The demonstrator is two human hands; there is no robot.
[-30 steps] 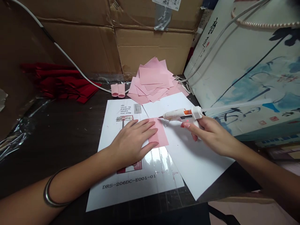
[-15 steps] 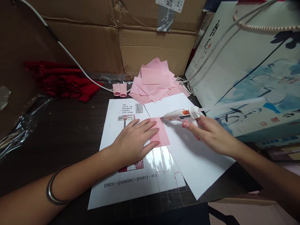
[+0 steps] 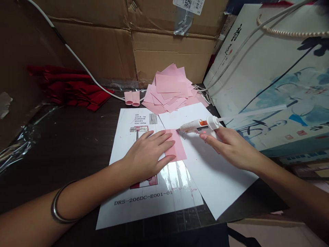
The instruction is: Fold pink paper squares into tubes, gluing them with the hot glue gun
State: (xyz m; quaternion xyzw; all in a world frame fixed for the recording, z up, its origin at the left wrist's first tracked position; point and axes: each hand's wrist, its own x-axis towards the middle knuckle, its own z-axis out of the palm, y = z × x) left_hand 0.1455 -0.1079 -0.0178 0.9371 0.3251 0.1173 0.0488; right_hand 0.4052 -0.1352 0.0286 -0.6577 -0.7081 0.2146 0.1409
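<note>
My left hand (image 3: 150, 152) lies flat with its fingers spread, pressing the left part of a small pink sheet (image 3: 180, 147). The sheet has a fold line and rests across a printed page (image 3: 115, 171) and a blank white sheet (image 3: 221, 185). In my right hand (image 3: 231, 147) is a white hot glue gun (image 3: 196, 127), a clear glue stick (image 3: 254, 112) poking out behind. Its nozzle tip is at the pink sheet's upper right edge; I cannot tell whether it touches.
A pile of pink sheets (image 3: 171, 89) lies at the back beside two small pink tubes (image 3: 132, 98). Folded red cloth (image 3: 74, 91) is at the left. Cardboard (image 3: 169, 55) stands behind, and a painted paper bag (image 3: 267, 75) leans on the right, with a white cable (image 3: 79, 61) running behind.
</note>
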